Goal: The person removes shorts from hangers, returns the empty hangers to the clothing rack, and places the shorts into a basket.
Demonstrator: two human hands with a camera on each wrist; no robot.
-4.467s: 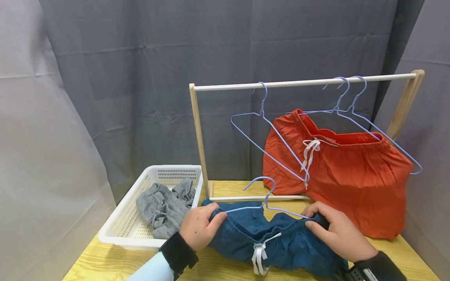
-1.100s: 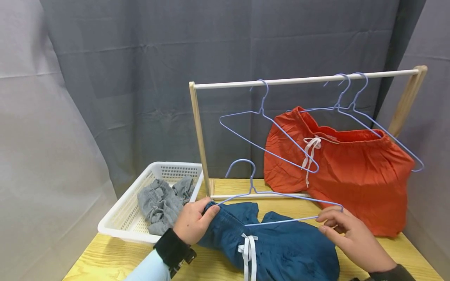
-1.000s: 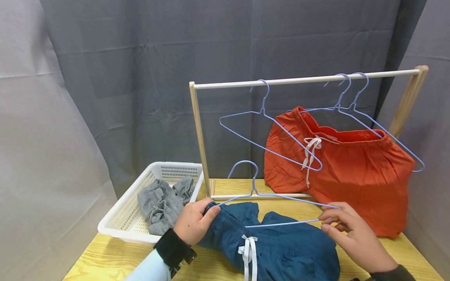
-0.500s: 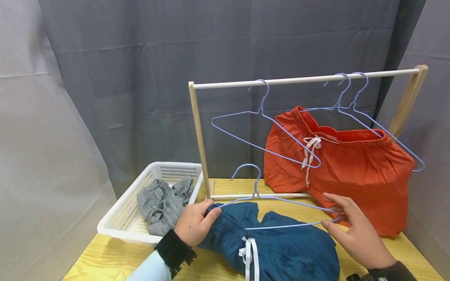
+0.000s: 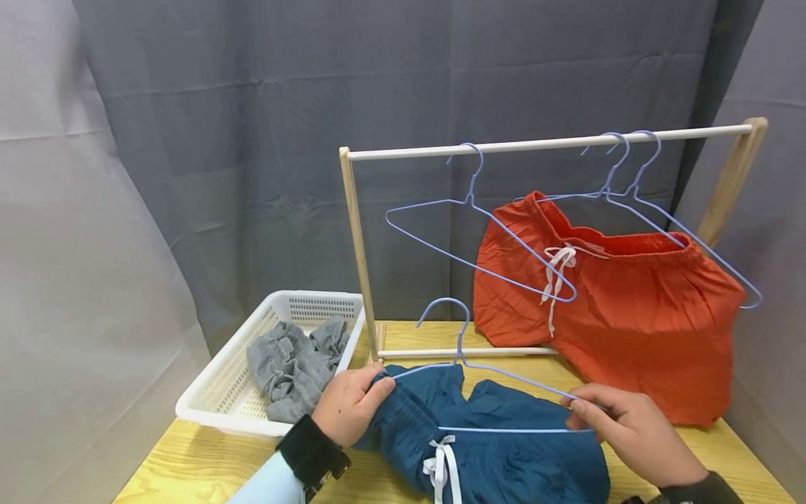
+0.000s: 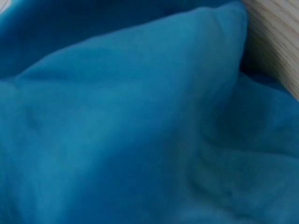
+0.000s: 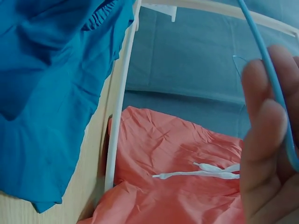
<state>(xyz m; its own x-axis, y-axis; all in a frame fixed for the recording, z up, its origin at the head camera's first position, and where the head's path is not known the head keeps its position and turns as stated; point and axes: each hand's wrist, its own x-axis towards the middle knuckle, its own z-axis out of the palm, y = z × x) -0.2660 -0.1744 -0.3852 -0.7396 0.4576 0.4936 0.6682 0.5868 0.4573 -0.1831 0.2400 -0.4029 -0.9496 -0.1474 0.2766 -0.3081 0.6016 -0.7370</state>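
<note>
Yellow wood-grain table [image 5: 189, 469]; its left edge runs diagonally past the basket. Right edge meets a pale cloth wall.

Nearest: blue shorts [image 5: 529, 462] spread at the table's front, legs toward the right. Left hand [image 5: 354, 406] grips the waistband's left end, thumb on top, together with the end of a lilac wire hanger [image 5: 504, 430]. Right hand [image 5: 636, 430] pinches the hanger's other end, outside the cloth; that half of the waist lies slack. The lower bar emerges from the waistband above a white drawstring [image 5: 441, 465].

A strip of table separates the shorts from the rack's lower rail. Tighter above: the held hook stands just under a bare hanger [image 5: 471, 189] in the head view. White basket [image 5: 227, 422] close beside the left post, near the left hand.

Left wrist view: blurred blue folds and a corner of table; the hand lies outside it. Right wrist view adds the wire lying between thumb and fingers, plus gathered elastic on the blue cloth.

Textures: blue fabric matte, crumpled; grey garment [image 5: 292, 367] in the basket soft, bunched; basket walls slotted, plastic-looking.

Farther: rack [image 5: 357, 241], wooden posts, white bars. Orange shorts [image 5: 636, 315] hang at its right, wide and wrinkled, white cord tied in front, two hangers [image 5: 606, 187] hooked close together above. Behind everything, creased grey curtain [image 5: 283, 140].
</note>
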